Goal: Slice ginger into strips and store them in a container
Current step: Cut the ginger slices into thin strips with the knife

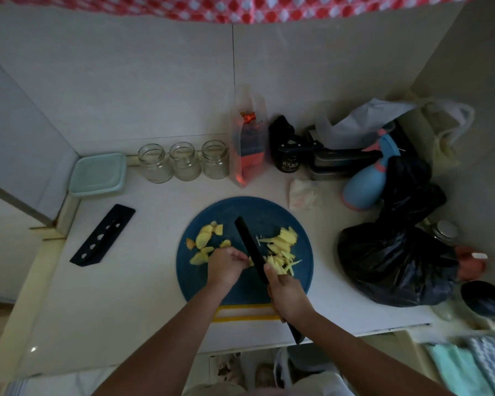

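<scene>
Left grip (225,264) pinches a ginger slice (251,262) mid-frame on the blue board (255,208), just left of the knife (249,244) — blade runs up-left. Right grip (287,295) wraps the handle; cut strips (283,250) lie right of the blade.

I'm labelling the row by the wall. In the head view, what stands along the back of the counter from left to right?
Pale green lidded plastic box → three clear glass jars → clear plastic pouch with orange print → small black jar → blue plastic spray bottle.
</scene>
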The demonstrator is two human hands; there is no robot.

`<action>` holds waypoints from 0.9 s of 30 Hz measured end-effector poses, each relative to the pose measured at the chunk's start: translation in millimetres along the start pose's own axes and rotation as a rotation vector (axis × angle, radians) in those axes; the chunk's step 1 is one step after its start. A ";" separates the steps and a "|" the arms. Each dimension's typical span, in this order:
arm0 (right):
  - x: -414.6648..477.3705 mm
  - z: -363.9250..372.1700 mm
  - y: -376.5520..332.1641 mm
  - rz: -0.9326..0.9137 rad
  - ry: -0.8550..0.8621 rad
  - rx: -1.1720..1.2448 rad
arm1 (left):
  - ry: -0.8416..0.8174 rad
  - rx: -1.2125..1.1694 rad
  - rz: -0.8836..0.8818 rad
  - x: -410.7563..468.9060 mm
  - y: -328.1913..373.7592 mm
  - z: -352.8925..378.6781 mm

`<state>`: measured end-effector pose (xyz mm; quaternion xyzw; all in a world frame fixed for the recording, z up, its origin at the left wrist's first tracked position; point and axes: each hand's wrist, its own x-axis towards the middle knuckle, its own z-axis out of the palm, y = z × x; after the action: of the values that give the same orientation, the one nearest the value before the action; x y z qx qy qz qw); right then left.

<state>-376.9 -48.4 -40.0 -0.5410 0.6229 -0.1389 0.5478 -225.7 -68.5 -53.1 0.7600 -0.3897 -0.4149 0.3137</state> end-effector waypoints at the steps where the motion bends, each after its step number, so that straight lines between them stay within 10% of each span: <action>1: 0.3 1.4 0.4 -0.005 -0.004 -0.004 | 0.001 -0.001 -0.011 0.9 0.5 -0.1; 27: 22.7 28.2 -25.0 -0.013 0.083 -0.255 | 0.043 0.161 0.094 -1.3 -1.7 -0.7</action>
<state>-336.1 -64.7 -43.2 -0.6040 0.6542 -0.0843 0.4473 -224.9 -66.5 -53.7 0.7725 -0.4501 -0.3505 0.2789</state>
